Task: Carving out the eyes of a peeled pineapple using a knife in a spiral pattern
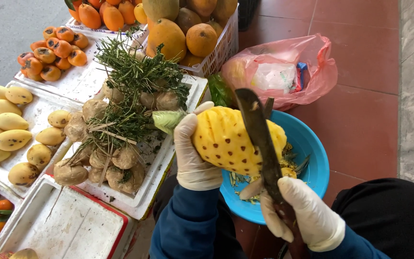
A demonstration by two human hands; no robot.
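pineapple (226, 141) over basin (312, 158), bag (283, 72) behind, fruit trays (39, 115) left

A red tiled floor (360, 115) fills the right of the frame; on it sit a pink plastic bag (283, 67), upper centre, and a blue bowl (312, 158) at lower centre.

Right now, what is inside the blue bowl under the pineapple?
The blue bowl holds yellow-green peel scraps and leafy bits along its near side. The peeled pineapple, the knife and the right hand cover much of the bowl's middle, so the rest stays hidden.
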